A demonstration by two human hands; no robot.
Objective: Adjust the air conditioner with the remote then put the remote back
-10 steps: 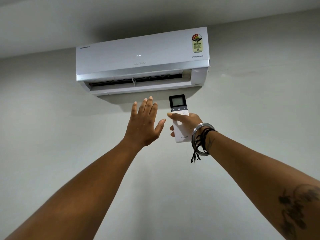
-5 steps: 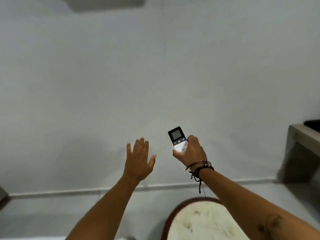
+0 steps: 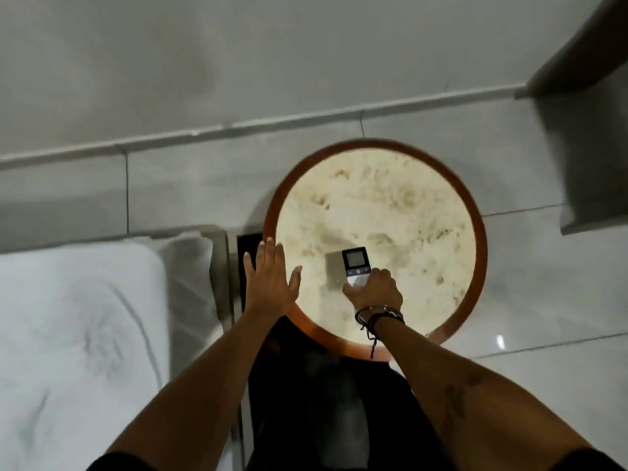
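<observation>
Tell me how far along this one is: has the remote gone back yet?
Adjusting looks finished: the view is down on the round table, no air conditioner in sight. In hand: the right hand grips the remote over the tabletop, left hand open and empty. Left: set it down and let go.

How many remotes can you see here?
1. The remote is in the right hand, over the round table beside the bed. The left hand is open and holds nothing. No others show.
</observation>
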